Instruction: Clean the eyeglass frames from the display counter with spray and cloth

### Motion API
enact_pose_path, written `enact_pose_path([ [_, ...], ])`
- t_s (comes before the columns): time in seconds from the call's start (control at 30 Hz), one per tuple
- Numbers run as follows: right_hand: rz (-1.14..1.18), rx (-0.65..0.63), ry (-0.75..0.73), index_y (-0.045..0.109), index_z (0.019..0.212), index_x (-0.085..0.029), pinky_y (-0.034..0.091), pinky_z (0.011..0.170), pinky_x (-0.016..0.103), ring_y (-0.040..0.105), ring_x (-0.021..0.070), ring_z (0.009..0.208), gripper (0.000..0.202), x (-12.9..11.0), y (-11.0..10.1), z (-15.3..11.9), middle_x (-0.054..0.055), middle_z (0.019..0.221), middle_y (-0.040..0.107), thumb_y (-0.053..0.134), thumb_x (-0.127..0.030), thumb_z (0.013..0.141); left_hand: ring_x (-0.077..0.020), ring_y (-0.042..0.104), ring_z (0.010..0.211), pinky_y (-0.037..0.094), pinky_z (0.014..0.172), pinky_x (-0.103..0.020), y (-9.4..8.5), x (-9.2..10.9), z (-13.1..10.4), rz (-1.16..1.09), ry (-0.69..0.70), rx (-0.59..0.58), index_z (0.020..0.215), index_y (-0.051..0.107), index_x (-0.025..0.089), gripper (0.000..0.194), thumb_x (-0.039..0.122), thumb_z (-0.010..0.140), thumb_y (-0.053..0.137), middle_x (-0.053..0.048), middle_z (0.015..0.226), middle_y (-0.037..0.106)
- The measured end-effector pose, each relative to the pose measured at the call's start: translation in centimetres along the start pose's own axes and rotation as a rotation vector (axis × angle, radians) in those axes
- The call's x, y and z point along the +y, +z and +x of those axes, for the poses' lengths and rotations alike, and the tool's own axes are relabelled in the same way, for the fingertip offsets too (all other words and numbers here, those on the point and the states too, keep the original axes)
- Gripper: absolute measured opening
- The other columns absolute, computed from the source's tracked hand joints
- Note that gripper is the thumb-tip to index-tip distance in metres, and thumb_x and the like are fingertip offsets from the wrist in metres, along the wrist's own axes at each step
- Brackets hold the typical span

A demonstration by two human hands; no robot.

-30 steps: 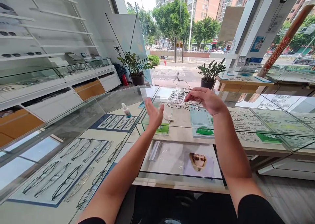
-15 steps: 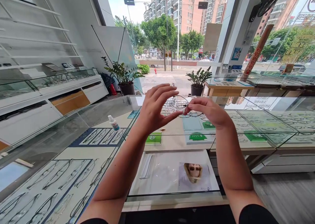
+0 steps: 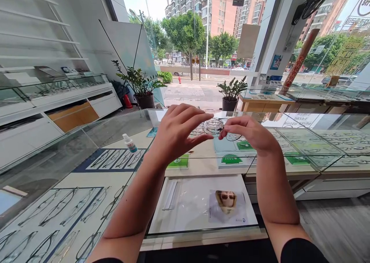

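A pair of thin round-framed glasses (image 3: 213,126) is held up over the glass counter. My right hand (image 3: 248,134) pinches it near the middle between thumb and fingers. On the other side, my left hand (image 3: 180,134) is curved around the left lens, thumb below and fingers above, with its thumb and fingertips apart. The fingertips are close to the rim; whether they touch it I cannot tell.
Under the glass counter (image 3: 202,170) lie rows of glasses (image 3: 43,209), green cards (image 3: 231,159) and a printed photo (image 3: 227,206). A spray bottle (image 3: 130,143) stands at the left. Potted plants (image 3: 230,101) stand beyond the counter.
Both hands and the glasses have lowered slightly in view, and the glasses are tilted differently. The left hand's fingers are bent more. The camera view has shifted a little.
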State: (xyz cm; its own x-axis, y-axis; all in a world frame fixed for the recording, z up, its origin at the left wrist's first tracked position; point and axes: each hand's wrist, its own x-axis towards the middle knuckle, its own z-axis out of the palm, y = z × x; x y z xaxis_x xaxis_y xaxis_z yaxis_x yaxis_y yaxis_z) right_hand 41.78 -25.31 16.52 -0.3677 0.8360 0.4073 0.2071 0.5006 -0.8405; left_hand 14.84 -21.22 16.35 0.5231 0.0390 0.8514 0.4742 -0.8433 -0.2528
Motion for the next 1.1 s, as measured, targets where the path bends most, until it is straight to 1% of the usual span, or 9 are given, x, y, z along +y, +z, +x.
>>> enact_pose_path([
  [0.07,-0.015,0.017,0.007,0.084,0.085,-0.025,0.057,0.102,0.040,0.076,0.0219,0.095,0.027,0.0,0.1,0.0,0.003,0.091,0.085,0.075,-0.044,0.100,-0.0287,0.074,0.105,0.052,0.091,-0.042,0.1,0.0,-0.1,-0.006,-0.002,0.018,0.130,0.079,0.028,0.046,0.058,0.096,0.085,-0.009,0.112,0.084],
  [0.2,0.010,0.139,-0.020,0.083,0.101,-0.026,0.060,0.099,0.039,0.076,0.0222,0.105,0.037,-0.2,0.1,-0.5,0.005,0.108,0.084,0.069,-0.059,0.105,-0.0272,0.074,0.101,0.052,0.089,-0.041,0.3,-0.3,-0.3,0.000,-0.012,0.058,0.128,0.079,0.027,0.046,0.058,0.096,0.085,-0.008,0.110,0.084],
  [0.37,-0.029,0.274,-0.092,0.077,0.124,-0.030,0.066,0.098,0.044,0.071,0.0294,0.132,0.048,-0.5,-0.5,-1.8,0.009,0.138,0.076,0.062,-0.072,0.105,-0.0261,0.074,0.097,0.054,0.088,-0.041,0.1,-0.8,-0.5,0.027,-0.083,0.130,0.123,0.079,0.027,0.051,0.066,0.092,0.085,-0.007,0.107,0.084],
  [0.43,-0.145,0.335,-0.198,0.073,0.134,-0.033,0.064,0.107,0.049,0.066,0.0320,0.141,0.053,-0.6,-0.7,-2.1,0.009,0.148,0.071,0.068,-0.073,0.101,-0.0257,0.074,0.095,0.055,0.088,-0.041,-0.3,-1.0,-0.6,0.024,-0.117,0.162,0.124,0.079,0.027,0.054,0.070,0.091,0.085,-0.006,0.106,0.083],
  [0.57,-0.391,0.369,-0.416,0.061,0.154,-0.036,0.053,0.126,0.057,0.061,0.0362,0.149,0.081,-0.6,-0.2,-2.1,0.009,0.157,0.066,0.090,-0.067,0.085,-0.0245,0.075,0.092,0.058,0.088,-0.041,-1.1,-1.2,-0.7,-0.044,-0.175,0.223,0.125,0.079,0.027,0.057,0.071,0.089,0.086,-0.006,0.103,0.083],
  [0.63,-0.487,0.389,-0.457,0.062,0.154,-0.036,0.051,0.127,0.058,0.063,0.0362,0.147,0.080,-0.7,0.2,-1.9,0.009,0.154,0.069,0.093,-0.060,0.085,-0.0239,0.075,0.091,0.059,0.088,-0.041,-1.4,-1.3,-0.8,-0.073,-0.207,0.244,0.123,0.079,0.027,0.058,0.072,0.087,0.087,-0.006,0.102,0.083],
  [0.77,-0.567,0.442,-0.473,0.069,0.144,-0.033,0.052,0.124,0.059,0.068,0.0352,0.136,0.061,-0.8,1.1,-1.4,0.007,0.134,0.077,0.090,-0.051,0.090,-0.0231,0.075,0.090,0.061,0.090,-0.041,-1.6,-1.3,-0.8,-0.092,-0.242,0.256,0.121,0.080,0.027,0.060,0.076,0.085,0.086,-0.005,0.100,0.082],
  [0.97,-0.456,0.461,-0.417,0.074,0.133,-0.035,0.054,0.121,0.057,0.070,0.0335,0.125,0.049,-0.5,1.3,-1.1,0.006,0.117,0.077,0.090,-0.053,0.090,-0.0225,0.072,0.087,0.061,0.087,-0.041,-1.5,-1.1,-0.8,-0.137,-0.252,0.253,0.119,0.079,0.028,0.058,0.076,0.087,0.085,-0.004,0.093,0.079],
  [1.1,-0.383,0.451,-0.347,0.075,0.130,-0.036,0.054,0.118,0.059,0.068,0.0341,0.114,0.051,-0.2,1.4,-0.9,0.006,0.106,0.072,0.091,-0.060,0.088,-0.0225,0.071,0.087,0.061,0.086,-0.041,-1.3,-1.1,-0.9,-0.206,-0.278,0.243,0.119,0.079,0.027,0.060,0.077,0.086,0.084,-0.004,0.091,0.076],
])
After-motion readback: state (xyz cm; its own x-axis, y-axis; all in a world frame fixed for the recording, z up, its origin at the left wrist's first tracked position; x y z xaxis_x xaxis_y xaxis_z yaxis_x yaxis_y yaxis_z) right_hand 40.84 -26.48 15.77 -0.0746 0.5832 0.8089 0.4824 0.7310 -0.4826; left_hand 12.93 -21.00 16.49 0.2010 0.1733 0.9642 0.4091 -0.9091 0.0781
